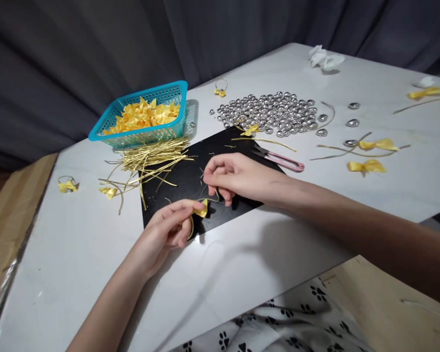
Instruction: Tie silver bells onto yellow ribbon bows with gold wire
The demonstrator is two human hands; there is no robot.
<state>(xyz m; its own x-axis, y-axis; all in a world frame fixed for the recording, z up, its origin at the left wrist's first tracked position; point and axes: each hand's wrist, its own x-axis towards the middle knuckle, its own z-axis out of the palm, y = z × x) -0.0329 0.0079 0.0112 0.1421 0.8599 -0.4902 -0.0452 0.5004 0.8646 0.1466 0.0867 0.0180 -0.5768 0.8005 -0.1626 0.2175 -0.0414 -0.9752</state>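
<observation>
My left hand pinches a yellow ribbon bow between thumb and finger, above the near edge of a black mat. A gold wire tie runs from the bow toward my right hand. The fingers of that hand are curled together at the wire's other end; their exact grip is partly hidden. Past my right wrist lie pink-handled thread snips, their dark blades on the mat. Another yellow bow rests at the mat's far corner, close to a loose gold wire.
A blue basket full of yellow bows stands at the back left, with a heap of gold wires before it. Many silver beads are spread behind the mat. More bows lie right, and white crumpled tissue lies far back.
</observation>
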